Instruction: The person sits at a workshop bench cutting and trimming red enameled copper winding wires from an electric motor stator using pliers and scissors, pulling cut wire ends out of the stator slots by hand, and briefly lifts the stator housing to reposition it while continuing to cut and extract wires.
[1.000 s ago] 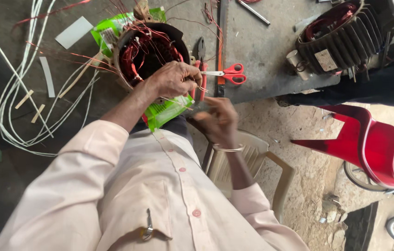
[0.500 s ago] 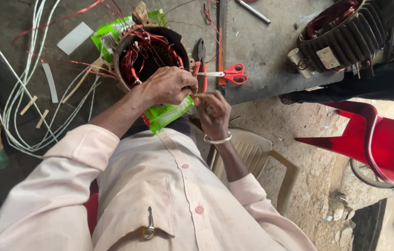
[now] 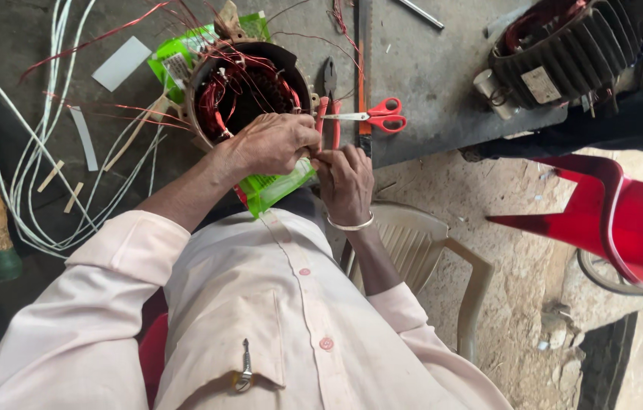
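A round motor stator [image 3: 245,87] with red copper windings rests on a green sheet [image 3: 276,186] at the edge of a dark workbench [image 3: 443,76]. My left hand [image 3: 272,143] lies over the stator's near rim, fingers pinched on thin wire strands. My right hand [image 3: 345,181], with a metal bangle at the wrist, meets it from the right and pinches the same strands. Where the fingers meet, the wire ends are mostly hidden.
Red-handled scissors [image 3: 378,116] lie on the bench beside pliers [image 3: 329,80]. White cables [image 3: 25,152] loop at the left. A second finned motor [image 3: 572,53] sits at the upper right. A beige plastic chair [image 3: 427,250] and a red chair [image 3: 625,220] stand on the dirt floor.
My right hand has risen from below the bench edge to meet my left hand at the stator's rim. The left hand has stayed on the stator.
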A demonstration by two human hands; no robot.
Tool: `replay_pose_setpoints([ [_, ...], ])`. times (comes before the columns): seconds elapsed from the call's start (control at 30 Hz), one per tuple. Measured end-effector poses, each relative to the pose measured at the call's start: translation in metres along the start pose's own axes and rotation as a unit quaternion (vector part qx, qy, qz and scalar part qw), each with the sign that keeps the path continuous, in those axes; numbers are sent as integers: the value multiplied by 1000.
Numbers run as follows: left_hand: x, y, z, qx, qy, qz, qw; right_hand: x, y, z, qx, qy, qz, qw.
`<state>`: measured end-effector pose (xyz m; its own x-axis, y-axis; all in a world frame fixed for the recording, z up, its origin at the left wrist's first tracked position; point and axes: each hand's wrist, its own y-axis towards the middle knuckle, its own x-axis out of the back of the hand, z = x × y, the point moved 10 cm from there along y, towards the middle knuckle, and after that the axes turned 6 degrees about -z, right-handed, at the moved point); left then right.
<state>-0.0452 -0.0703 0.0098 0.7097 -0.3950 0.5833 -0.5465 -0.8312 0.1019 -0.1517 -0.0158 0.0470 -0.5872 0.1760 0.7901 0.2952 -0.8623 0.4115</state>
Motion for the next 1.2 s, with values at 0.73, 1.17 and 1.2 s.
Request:
replay_pose_setpoints([
  [0.73, -7, 5, 8, 0, -35, 58, 998, -67, -36, -74, -319, 386, 20, 865],
  [1.17, -23, 7, 9, 95, 122, 132, 979, -69, -37, -64, -329, 420, 5, 846],
  [1.2, -24, 6, 7, 92, 135, 131, 978, -77, -41, -66, -348, 474, 1, 809],
])
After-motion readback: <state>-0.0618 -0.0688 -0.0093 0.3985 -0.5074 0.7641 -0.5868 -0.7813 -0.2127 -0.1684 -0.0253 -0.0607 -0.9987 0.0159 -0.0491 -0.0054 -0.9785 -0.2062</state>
